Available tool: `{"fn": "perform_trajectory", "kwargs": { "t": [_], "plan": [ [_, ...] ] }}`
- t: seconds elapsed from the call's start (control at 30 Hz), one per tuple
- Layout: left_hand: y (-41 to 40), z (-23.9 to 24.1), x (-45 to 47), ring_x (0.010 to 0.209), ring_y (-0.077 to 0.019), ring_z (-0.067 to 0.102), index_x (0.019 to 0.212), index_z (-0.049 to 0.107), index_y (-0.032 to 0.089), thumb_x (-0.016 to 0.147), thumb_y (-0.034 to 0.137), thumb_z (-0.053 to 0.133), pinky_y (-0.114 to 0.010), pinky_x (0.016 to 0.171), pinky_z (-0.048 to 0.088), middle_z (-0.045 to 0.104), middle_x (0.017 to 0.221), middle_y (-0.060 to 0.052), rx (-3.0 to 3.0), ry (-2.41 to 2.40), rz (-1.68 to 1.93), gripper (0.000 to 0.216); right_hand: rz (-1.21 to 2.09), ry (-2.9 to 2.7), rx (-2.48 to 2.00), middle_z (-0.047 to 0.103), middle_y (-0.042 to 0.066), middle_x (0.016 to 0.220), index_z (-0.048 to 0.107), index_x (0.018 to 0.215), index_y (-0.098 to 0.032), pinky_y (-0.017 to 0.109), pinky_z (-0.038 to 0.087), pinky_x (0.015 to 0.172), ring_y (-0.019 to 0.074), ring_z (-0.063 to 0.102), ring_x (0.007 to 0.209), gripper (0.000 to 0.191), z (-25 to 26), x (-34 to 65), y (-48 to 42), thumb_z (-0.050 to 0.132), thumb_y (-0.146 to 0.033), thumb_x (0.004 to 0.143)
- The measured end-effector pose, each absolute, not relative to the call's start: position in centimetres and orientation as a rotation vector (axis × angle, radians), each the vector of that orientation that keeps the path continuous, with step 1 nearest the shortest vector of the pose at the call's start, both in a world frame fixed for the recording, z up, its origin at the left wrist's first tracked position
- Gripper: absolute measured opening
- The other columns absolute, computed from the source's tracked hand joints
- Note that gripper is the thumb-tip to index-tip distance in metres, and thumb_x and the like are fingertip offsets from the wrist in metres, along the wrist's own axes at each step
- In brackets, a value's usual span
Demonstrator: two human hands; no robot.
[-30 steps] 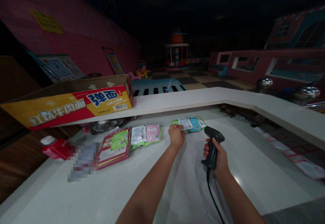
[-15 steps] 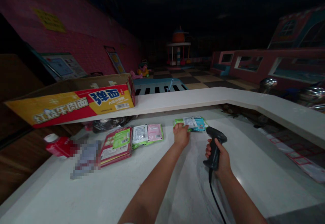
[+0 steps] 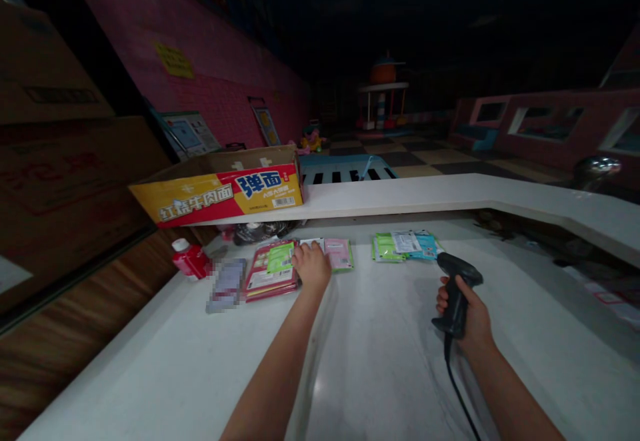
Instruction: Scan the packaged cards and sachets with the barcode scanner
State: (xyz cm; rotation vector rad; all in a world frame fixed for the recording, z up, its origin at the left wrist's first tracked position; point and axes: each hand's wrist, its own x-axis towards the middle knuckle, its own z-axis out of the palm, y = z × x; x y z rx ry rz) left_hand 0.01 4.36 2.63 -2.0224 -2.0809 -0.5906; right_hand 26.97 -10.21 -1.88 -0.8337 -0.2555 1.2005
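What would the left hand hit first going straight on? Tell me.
The left hand points at the white and pink packets, and its fingertips seem to touch them. They come first, with probably the dark gap under the shelf beyond.

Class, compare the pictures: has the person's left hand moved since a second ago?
Yes. The left hand has gone leftward, off the blue-green packet pile and onto the pink-and-white packets, nearer the red packs.

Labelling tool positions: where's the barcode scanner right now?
Head view, right of centre: the barcode scanner is gripped in the right hand over the white counter, just right of the green-and-blue packets.
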Motion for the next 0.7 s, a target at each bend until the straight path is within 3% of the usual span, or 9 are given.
{"fn": "perform_trajectory", "kwargs": {
  "t": [0.2,0.47,0.57,0.7],
  "plan": [
    [5.3,2.9,-2.3,0.111,-0.0370,0.052,0.111,0.060,0.014,0.082,0.040,0.062,-0.047,0.090,0.037,0.066,0.109,-0.021,-1.975,-2.197,-0.484,0.039,1.215,-0.262,-0.837,0.057,-0.004,0.053,0.066,0.080,-0.020,0.018,0.045,0.039,0.0089,0.049,0.044,0.030,-2.0,26.9,-10.4,0.081,-0.043,0.067],
    [5.7,3.6,-1.6,0.114,-0.0377,0.053,0.112,0.054,0.013,0.071,0.033,0.075,-0.045,0.091,0.039,0.062,0.113,-0.022,-1.862,-2.328,-0.567,0.050,1.184,-0.267,-0.865,0.056,-0.004,0.052,0.066,0.078,-0.017,0.018,0.043,0.038,0.0084,0.049,0.043,0.038,-1.8,26.7,-10.3,0.085,-0.044,0.058],
    [5.8,4.0,-1.6,0.107,-0.0344,0.058,0.111,0.053,0.012,0.072,0.022,0.073,-0.041,0.087,0.043,0.058,0.117,-0.022,-1.911,-2.390,-0.743,0.045,1.184,-0.260,-0.866,0.056,-0.003,0.051,0.066,0.078,-0.016,0.018,0.043,0.038,0.0086,0.049,0.043,0.040,-1.7,26.6,-10.3,0.086,-0.044,0.056],
    [5.4,3.6,-2.0,0.096,-0.0252,0.064,0.101,0.054,0.015,0.074,0.010,0.064,-0.036,0.083,0.047,0.062,0.108,-0.015,-2.080,-2.238,-1.305,0.030,1.194,-0.268,-0.869,0.056,-0.003,0.051,0.066,0.079,-0.016,0.018,0.042,0.039,0.0088,0.049,0.043,0.039,-1.7,26.7,-10.2,0.085,-0.043,0.057]
  ]
}}
